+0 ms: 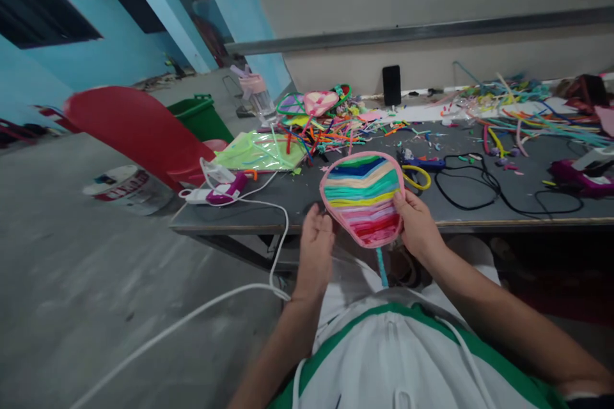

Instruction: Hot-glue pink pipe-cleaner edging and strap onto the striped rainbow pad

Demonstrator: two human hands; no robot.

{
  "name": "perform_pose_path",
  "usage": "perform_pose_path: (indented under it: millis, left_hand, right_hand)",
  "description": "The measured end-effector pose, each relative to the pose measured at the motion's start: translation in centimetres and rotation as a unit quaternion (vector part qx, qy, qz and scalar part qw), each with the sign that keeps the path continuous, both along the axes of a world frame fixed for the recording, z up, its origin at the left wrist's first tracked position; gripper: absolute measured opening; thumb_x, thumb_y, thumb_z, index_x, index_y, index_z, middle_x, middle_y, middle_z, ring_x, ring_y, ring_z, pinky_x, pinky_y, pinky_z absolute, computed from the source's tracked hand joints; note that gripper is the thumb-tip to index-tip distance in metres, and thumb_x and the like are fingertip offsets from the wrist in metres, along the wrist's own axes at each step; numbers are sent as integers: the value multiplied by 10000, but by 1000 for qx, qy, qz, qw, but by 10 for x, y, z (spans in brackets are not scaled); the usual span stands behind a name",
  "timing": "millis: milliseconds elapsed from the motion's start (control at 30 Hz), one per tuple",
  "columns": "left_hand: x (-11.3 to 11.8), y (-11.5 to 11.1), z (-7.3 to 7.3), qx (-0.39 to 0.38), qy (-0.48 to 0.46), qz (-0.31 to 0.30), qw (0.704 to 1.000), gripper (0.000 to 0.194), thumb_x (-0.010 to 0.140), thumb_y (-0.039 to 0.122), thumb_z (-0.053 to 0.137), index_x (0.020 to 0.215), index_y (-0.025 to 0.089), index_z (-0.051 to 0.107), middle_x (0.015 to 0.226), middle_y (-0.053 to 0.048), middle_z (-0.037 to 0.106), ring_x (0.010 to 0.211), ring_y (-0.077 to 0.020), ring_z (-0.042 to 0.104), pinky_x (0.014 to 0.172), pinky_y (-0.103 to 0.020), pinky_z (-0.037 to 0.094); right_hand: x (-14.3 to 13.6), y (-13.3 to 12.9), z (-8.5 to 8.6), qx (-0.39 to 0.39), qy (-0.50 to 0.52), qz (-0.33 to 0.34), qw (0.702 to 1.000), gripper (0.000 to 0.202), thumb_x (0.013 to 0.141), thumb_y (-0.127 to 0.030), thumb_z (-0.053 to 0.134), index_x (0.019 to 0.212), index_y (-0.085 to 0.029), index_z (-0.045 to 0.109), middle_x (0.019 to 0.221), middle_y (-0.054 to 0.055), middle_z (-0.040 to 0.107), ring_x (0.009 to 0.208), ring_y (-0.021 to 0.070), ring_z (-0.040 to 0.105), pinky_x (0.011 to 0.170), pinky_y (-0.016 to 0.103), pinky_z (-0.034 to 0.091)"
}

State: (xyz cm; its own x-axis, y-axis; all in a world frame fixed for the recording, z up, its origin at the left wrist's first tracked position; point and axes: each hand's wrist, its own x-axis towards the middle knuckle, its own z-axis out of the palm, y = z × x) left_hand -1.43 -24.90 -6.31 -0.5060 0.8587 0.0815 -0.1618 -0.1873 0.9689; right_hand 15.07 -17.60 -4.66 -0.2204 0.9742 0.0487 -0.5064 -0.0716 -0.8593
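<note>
A striped pipe-cleaner craft piece with rounded sides and a pink rim is up in front of me at the table's front edge. Its bands run from green and blue through yellow to pink and red, and a teal strip dangles from its lower end. My right hand pinches the rim on the right, thumb over the front. Beside the left rim, my left hand has its fingers stretched out and does not grip the piece. Whether its fingertips touch the rim I cannot tell.
Loose pipe cleaners and finished craft pieces cover the back of the grey table. A purple power strip with white cords lies left, near a plastic packet. Yellow-handled scissors and black cable lie right. A phone stands behind.
</note>
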Motion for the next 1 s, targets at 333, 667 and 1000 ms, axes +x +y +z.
perform_pose_path:
  millis: [333, 667, 1000]
  left_hand:
    - [29, 31, 2, -6, -160, -110, 981, 397, 755, 311, 729, 1103, 191, 577, 1063, -83, 712, 926, -193, 690, 815, -328, 538]
    - [22, 43, 8, -34, -169, -149, 974, 385, 814, 346, 691, 1144, 187, 572, 1103, -96, 707, 938, -189, 694, 811, -318, 546]
    - [6, 53, 14, -26, -207, -138, 968, 302, 789, 333, 731, 1024, 156, 663, 1009, -95, 741, 883, -192, 711, 820, -319, 554]
  right_hand:
    - [2, 19, 2, -43, 33, -7, 999, 287, 758, -427, 728, 980, -248, 692, 1028, 20, 744, 987, 239, 674, 812, 370, 554]
    - [8, 41, -9, -111, 49, 28, 992, 302, 729, -422, 755, 942, -214, 703, 942, 56, 767, 873, 246, 716, 776, 375, 567]
    - [5, 51, -6, -142, 44, 84, 985, 311, 777, -475, 698, 963, -227, 725, 1015, 66, 760, 898, 260, 719, 781, 393, 576]
